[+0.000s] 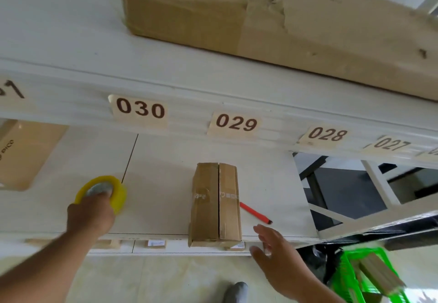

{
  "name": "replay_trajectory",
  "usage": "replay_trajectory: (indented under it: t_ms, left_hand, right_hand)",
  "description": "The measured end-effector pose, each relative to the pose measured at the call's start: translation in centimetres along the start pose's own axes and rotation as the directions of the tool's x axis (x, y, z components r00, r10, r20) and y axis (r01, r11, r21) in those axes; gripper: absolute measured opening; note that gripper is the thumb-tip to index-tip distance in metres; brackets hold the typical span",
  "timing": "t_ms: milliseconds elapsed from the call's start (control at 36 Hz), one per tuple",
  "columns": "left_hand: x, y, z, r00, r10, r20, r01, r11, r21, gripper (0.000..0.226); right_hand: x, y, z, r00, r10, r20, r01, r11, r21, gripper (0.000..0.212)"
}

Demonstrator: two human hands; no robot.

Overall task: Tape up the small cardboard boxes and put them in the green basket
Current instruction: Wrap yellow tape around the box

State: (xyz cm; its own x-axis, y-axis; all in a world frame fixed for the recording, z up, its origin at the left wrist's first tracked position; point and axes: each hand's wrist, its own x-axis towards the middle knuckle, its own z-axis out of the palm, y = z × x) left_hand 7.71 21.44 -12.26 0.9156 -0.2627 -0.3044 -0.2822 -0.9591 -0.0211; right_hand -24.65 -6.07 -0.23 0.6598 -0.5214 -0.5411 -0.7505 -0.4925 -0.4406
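Observation:
A small cardboard box (216, 204) lies on the white shelf (161, 184), its two top flaps meeting along an untaped middle seam. My left hand (91, 216) grips a yellow roll of tape (104, 191) on the shelf to the left of the box. My right hand (276, 253) hovers open with spread fingers just right of the box's near end, not touching it. A green basket (348, 276) stands on the floor at lower right with a cardboard box (379, 275) inside.
A red marker (256, 212) lies on the shelf right of the box. A long battered carton (272, 18) sits on the upper shelf above labels 030 to 027. Another brown box (23, 153) stands at far left. A shoe (235, 292) shows on the tiled floor.

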Motion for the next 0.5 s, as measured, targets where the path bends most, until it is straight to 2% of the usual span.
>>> replay_trajectory:
  t_ms: [56, 83, 139, 194, 250, 306, 361, 444, 500]
  left_hand:
    - [-0.6, 0.2, -1.5, 1.000, -0.019, 0.021, 0.025, 0.955, -0.296, 0.029]
    - [-1.1, 0.4, -2.6, 0.999, -0.026, 0.036, 0.040, 0.889, -0.456, 0.025]
    - [-3.1, 1.1, -5.0, 0.997, -0.020, 0.079, 0.071, 0.680, -0.730, 0.019]
    - [-6.0, 2.1, -7.6, 0.989, 0.043, 0.141, 0.111, 0.416, -0.903, 0.018]
    - [-9.2, 3.4, -10.0, 0.973, 0.141, 0.184, 0.159, 0.173, -0.972, 0.013]
    - [-12.7, 4.5, -12.6, 0.959, 0.233, 0.162, 0.166, 0.002, -0.986, 0.017]
    - [-16.0, 5.5, -14.7, 0.948, 0.296, 0.119, 0.152, -0.092, -0.984, 0.020]
    - [-19.5, 6.7, -16.5, 0.930, 0.362, 0.067, 0.141, -0.182, -0.973, 0.029]
    - [-21.2, 7.3, -17.4, 0.917, 0.397, 0.039, 0.136, -0.220, -0.966, 0.031]
  right_hand:
    - [-0.2, -1.0, -0.4, 0.999, -0.023, -0.026, 0.023, 0.999, 0.026, 0.054]
    - [-0.3, -1.5, -0.4, 0.999, -0.033, -0.034, 0.034, 0.999, 0.041, 0.053]
    - [-0.6, -2.6, -0.5, 0.997, -0.058, -0.054, 0.062, 0.996, 0.063, 0.053]
    - [-1.2, -3.8, -0.5, 0.993, -0.098, -0.068, 0.105, 0.990, 0.096, 0.051]
    - [-1.9, -5.4, -0.4, 0.984, -0.163, -0.066, 0.171, 0.976, 0.136, 0.037]
    - [-3.3, -7.6, -0.7, 0.968, -0.244, -0.062, 0.251, 0.951, 0.179, 0.019]
    - [-4.9, -9.8, -0.9, 0.936, -0.342, -0.086, 0.353, 0.912, 0.210, 0.018]
    - [-7.3, -12.1, -1.3, 0.874, -0.466, -0.137, 0.485, 0.842, 0.235, 0.033]
    - [-8.1, -12.8, -1.6, 0.836, -0.520, -0.174, 0.548, 0.808, 0.215, 0.034]
